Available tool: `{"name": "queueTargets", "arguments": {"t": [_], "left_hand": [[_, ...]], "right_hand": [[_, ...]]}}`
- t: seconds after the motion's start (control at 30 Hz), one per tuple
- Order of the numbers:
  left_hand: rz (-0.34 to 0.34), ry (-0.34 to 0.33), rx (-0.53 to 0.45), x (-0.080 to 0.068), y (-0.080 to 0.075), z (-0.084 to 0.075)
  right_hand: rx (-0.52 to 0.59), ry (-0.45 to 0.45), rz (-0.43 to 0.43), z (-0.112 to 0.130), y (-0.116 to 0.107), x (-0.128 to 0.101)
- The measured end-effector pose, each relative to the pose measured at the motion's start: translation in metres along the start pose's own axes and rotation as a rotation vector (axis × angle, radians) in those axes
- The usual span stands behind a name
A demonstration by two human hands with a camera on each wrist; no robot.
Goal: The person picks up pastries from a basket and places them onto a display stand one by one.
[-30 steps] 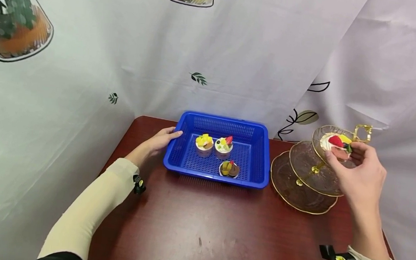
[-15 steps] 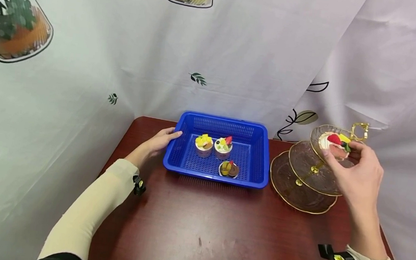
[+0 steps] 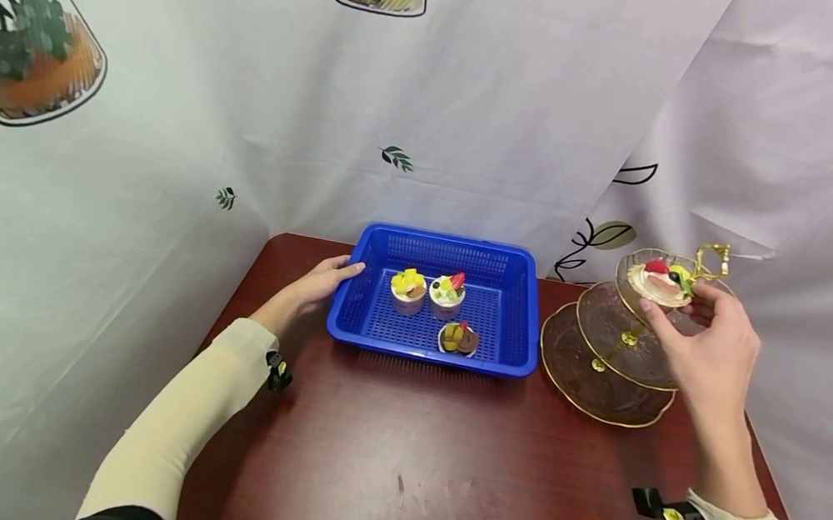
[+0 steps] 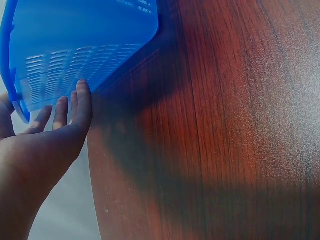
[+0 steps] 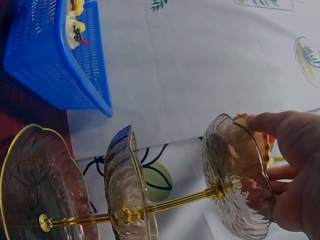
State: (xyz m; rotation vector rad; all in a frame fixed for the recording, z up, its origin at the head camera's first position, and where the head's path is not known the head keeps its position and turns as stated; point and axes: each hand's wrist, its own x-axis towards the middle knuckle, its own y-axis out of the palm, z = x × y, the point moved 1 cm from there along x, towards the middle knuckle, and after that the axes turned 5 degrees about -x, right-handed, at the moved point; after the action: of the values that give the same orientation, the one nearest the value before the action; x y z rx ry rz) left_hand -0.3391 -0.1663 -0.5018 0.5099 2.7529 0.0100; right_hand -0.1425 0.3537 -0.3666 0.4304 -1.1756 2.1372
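A fruit tart (image 3: 655,288) with a cream edge, red berry and yellow and green fruit is pinched between thumb and fingers of my right hand (image 3: 715,343). It overlaps the top plate of a three-tier glass cake stand (image 3: 617,401); in the right wrist view the tart's scalloped crust (image 5: 257,135) shows at that plate's rim. My left hand (image 3: 318,282) grips the left rim of a blue plastic basket (image 3: 422,355), thumb over the edge and fingers against the outer wall. Inside the basket are two fruit-topped dessert cups (image 3: 408,299) and a small chocolate-and-fruit dessert (image 3: 458,339).
A gold ring handle (image 3: 721,260) tops the stand, beside my right fingers. The stand's lower plates sit just right of the basket on a dark red wooden table (image 3: 397,459). Behind hangs a pale printed cloth (image 3: 474,132).
My right hand has shifted a little left with the tart, which has turned from tilted to more level over the top plate. The left hand and basket stay put.
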Motion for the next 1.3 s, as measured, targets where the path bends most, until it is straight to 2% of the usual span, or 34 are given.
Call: {"name": "queueTargets", "arguments": {"t": [0.37, 0.63, 1.03, 1.3], "left_hand": [[-0.002, -0.008, 0.022, -0.002, 0.001, -0.001], [-0.005, -0.007, 0.018, -0.002, 0.001, -0.002], [0.015, 0.0, -0.005, -0.001, 0.003, -0.002], [0.001, 0.012, -0.004, -0.001, 0.0, 0.0]], "right_hand": [[0.005, 0.019, 0.015, -0.002, -0.01, 0.0], [0.019, 0.03, -0.017, 0.001, -0.02, -0.003], [0.072, -0.087, -0.091, 0.018, -0.03, -0.004], [0.135, -0.193, -0.1, 0.038, -0.028, 0.0]]}}
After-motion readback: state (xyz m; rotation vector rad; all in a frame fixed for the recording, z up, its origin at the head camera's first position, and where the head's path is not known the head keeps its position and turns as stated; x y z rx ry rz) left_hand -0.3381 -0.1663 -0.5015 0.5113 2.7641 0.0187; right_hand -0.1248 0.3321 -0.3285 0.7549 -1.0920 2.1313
